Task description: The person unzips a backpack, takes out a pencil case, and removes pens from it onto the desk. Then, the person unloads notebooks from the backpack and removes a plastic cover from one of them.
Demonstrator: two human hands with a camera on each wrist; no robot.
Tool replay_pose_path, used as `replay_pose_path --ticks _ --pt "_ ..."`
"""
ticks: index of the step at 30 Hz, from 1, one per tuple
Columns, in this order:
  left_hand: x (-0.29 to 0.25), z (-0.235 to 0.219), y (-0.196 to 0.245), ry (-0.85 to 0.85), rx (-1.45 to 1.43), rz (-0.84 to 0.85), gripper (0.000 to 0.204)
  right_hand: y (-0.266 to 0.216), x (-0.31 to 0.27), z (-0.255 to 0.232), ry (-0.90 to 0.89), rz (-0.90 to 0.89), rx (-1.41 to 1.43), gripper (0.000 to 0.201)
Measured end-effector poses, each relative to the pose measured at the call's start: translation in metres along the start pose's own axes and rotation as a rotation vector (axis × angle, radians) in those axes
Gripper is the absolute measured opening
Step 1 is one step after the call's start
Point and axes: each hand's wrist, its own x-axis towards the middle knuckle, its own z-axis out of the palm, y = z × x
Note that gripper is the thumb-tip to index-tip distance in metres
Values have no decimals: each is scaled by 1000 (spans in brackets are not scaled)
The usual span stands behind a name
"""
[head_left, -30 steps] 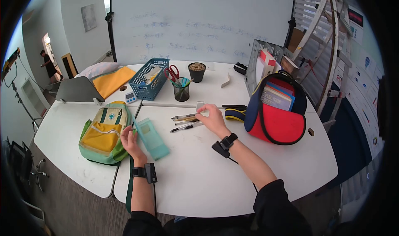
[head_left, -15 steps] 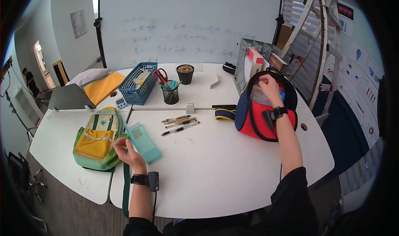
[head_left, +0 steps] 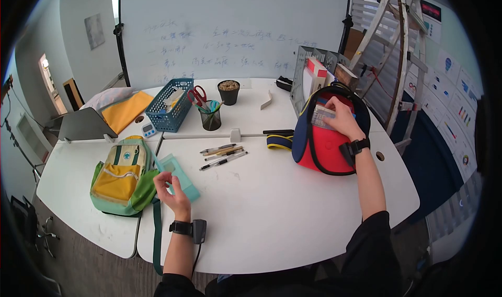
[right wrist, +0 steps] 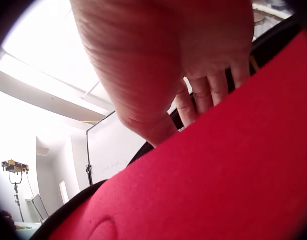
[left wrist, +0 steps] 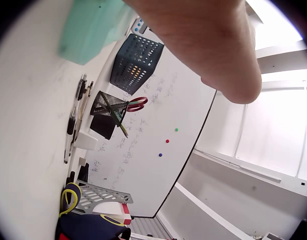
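Red bag (head_left: 327, 150): right hand (head_left: 342, 120) grips book (head_left: 321, 115) (label unreadable); left hand (head_left: 170, 188) loosely curled, empty.

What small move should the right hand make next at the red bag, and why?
Probably lift the book up out of the red bag. The right hand is in the bag's open top with its fingers on the book, which seems partly raised. The left hand waits beside the teal case.

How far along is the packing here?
Done: books already stand in the red bag. In hand: the right hand grips a book at the bag's mouth; the left hand rests by the teal case. Left: pens lie loose on the table.
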Motion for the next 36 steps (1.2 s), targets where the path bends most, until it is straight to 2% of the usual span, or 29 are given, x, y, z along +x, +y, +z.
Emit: replay_pose_path --ticks 3,8,10,13,15,17,18,20,22,24,26,27,28,30,31,33,34,36 --pt "-1 0 -1 -6 1 2 13 0 -3 -11 -23 -42 130 41" --pt "-1 1 2 -18 10 52 14 -2 -7 -35 -100 -3 228 42" --pt "-3 1 2 -27 18 81 14 -2 -9 -42 -14 -5 321 37" --pt "-6 0 3 -52 45 110 15 -12 -12 -60 82 -74 316 35" --pt "-7 -1 4 -127 154 277 15 -24 -14 -73 123 -109 318 35" --pt "-9 0 15 -181 161 331 15 -42 -18 -86 277 -263 189 32" --pt "-10 2 23 -234 170 383 16 -54 -20 -93 280 -260 191 32" --pt "-14 9 30 -246 138 391 16 -80 -27 -107 405 -373 150 29" --pt "-19 15 29 -330 5 282 17 -102 -33 -119 444 -392 131 29" --pt "-23 18 30 -383 -8 260 18 -115 -34 -125 438 -379 266 30" --pt "-29 21 34 -599 -85 -91 18 -122 -34 -118 408 -403 331 32" --pt "-31 23 32 -714 -181 -217 31 -126 -35 -110 227 -368 470 34" --pt "-33 27 32 -715 -179 -218 31 -130 -36 -100 42 -329 606 35" --pt "-38 35 36 -998 -704 -699 57 -138 -41 -65 -242 -311 622 38" --pt "-45 38 36 -997 -703 -702 57 -137 -46 -37 -365 -252 666 39" --pt "-56 42 35 -1200 -733 -768 72 -134 -57 17 -580 -182 703 39" --pt "-59 41 38 -1244 -693 -774 69 -133 -62 39 -673 -172 695 39" --pt "-61 39 37 -1288 -561 -695 59 -126 -65 80 -567 -265 570 39"
